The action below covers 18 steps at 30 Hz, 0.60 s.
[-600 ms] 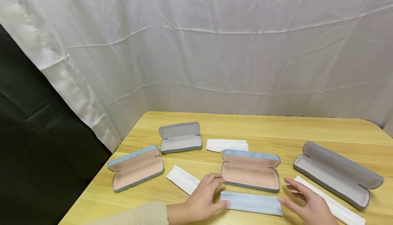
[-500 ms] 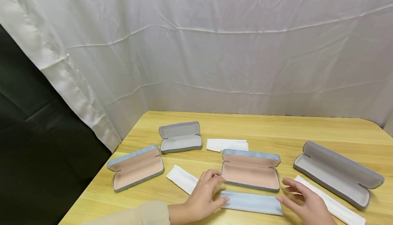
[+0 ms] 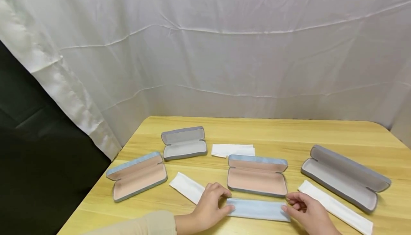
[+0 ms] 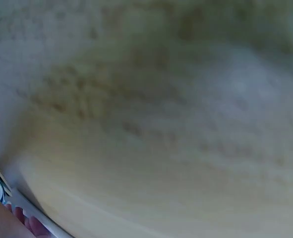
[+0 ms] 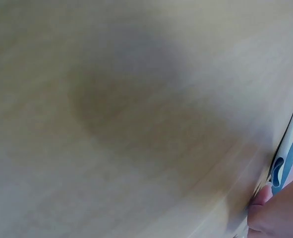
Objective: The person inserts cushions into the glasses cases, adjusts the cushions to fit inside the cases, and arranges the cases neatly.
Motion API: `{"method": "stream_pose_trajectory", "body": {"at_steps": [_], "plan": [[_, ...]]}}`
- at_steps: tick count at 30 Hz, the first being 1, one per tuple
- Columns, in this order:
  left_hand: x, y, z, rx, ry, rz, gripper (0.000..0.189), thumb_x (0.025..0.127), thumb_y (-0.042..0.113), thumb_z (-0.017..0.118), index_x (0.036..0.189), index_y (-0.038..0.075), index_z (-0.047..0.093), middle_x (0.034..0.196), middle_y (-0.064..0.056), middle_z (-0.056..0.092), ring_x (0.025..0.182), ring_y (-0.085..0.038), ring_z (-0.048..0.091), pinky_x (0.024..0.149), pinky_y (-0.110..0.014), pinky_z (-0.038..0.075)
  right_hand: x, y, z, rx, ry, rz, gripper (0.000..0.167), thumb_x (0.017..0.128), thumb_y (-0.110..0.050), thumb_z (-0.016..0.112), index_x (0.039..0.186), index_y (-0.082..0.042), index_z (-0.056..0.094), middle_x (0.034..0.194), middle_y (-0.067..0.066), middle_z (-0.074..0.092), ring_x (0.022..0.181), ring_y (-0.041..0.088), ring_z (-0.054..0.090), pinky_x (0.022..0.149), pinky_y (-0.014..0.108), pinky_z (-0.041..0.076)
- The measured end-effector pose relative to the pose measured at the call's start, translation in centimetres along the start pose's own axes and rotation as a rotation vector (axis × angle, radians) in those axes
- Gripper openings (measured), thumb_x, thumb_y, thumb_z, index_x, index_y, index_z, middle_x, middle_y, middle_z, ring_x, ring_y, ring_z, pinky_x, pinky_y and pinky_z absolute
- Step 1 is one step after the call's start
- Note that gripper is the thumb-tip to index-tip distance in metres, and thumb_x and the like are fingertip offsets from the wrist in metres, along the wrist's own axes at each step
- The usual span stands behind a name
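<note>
A folded light blue cloth (image 3: 257, 210) lies flat in front of the middle glasses case (image 3: 257, 182), which is open, with a blue lid and pink lining. At the cloth's left end, my left hand (image 3: 210, 206) lays its thumb on the edge, fingers arched by the far corner with a gap to the thumb. My right hand (image 3: 309, 211) has its thumb over the right end and its fingers curled in beside it. The left wrist view shows mostly blurred surface with fingers (image 4: 34, 225) at lower left. Beside the right-hand fingers (image 5: 260, 198), the right wrist view catches a cloth fold.
Another pink-lined glasses case (image 3: 139, 181) and a small grey one (image 3: 184, 146) stand open on the left. A long grey case (image 3: 343, 181) is open at right. White folded cloths lie near the right hand (image 3: 337, 206), left hand (image 3: 186, 187) and behind the middle case (image 3: 232, 149).
My right hand has moved in toward the cloth's right end and its fingers have drawn closer together. The left hand has barely moved. The whole head view has shifted slightly.
</note>
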State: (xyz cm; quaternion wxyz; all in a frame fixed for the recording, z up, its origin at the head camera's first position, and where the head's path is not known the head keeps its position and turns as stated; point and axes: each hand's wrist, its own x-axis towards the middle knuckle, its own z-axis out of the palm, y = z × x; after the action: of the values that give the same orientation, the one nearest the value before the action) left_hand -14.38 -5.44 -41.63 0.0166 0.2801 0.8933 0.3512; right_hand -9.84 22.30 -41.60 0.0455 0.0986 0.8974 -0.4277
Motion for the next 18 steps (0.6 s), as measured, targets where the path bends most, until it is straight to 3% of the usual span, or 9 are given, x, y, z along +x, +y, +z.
{"method": "stream_pose_trajectory", "body": {"at_steps": [8, 18], "plan": [[0.11, 0.11, 0.14, 0.018, -0.005, -0.049, 0.022, 0.079, 0.025, 0.072, 0.096, 0.012, 0.068, 0.094, 0.007, 0.060, 0.088, -0.004, 0.045, 0.074, -0.019, 0.042, 0.39, 0.32, -0.03, -0.065, -0.008, -0.014, 0.037, 0.080, -0.023, 0.072, 0.105, 0.002, 0.063, 0.087, 0.001, 0.057, 0.068, 0.002, 0.042, 0.059, 0.018, 0.040], [0.28, 0.45, 0.17, 0.039, 0.007, -0.068, 0.017, 0.075, 0.019, 0.075, 0.089, 0.012, 0.069, 0.090, 0.007, 0.060, 0.085, -0.005, 0.042, 0.072, -0.019, 0.038, 0.78, 0.27, 0.21, -0.117, -0.056, -0.071, 0.026, 0.080, -0.013, 0.070, 0.100, 0.002, 0.061, 0.083, 0.000, 0.051, 0.068, 0.005, 0.038, 0.058, 0.019, 0.036]]}}
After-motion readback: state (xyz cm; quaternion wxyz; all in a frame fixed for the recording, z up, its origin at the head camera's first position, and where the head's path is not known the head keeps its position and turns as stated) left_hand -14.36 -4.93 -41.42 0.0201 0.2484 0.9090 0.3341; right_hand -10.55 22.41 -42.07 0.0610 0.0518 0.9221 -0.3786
